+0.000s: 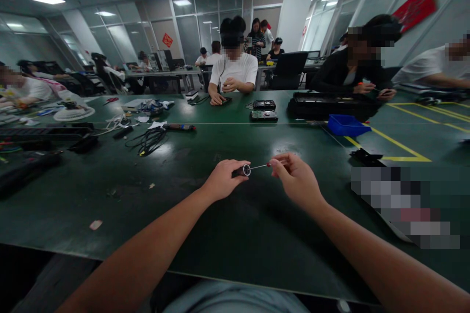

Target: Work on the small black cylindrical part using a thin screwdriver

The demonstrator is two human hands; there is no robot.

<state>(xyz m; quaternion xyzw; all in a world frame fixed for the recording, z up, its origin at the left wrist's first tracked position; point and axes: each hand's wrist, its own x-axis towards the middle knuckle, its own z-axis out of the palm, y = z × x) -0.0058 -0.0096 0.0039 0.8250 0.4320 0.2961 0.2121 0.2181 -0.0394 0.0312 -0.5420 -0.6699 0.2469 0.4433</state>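
Note:
My left hand (pixel 224 179) is closed around a dark cylindrical part (pixel 240 171) with a bright metal ring at its end. The ringed end faces right, and the rest of the part is hidden by my fingers. In my right hand (pixel 293 176) is a small screwdriver (pixel 260 166) with a thin metal shaft and a reddish collar. Its shaft points left, and the tip meets the ringed end; how deep it reaches cannot be made out. Both hands are above the green table (pixel 205 234).
A coiled black cable (pixel 149 141) and a pen-like tool (pixel 179 127) lie ahead on the left. Hard drives (pixel 263 116) and a blue tray (pixel 347 125) are ahead on the right. A blurred-out object (pixel 400 205) lies at right. A person (pixel 235 73) works opposite.

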